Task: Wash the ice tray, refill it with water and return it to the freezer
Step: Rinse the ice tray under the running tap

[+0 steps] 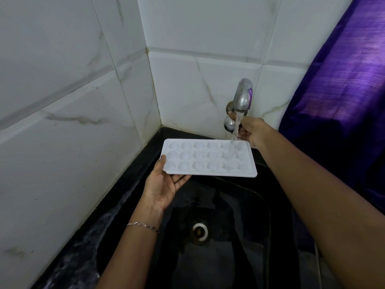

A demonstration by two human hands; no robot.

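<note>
Overhead, a person's L hand [164, 184] holds a white ice tray [200, 161] about level over a black sink [260, 205], palm under its left end w/ thumb clamped on the rim. Water [235, 134] from the wall tap [242, 97] pours into cells near the tray's right end. R hand [250, 130] grips the tap handle [228, 124] behind the stream; can't tell if the left cells hold water.
</note>
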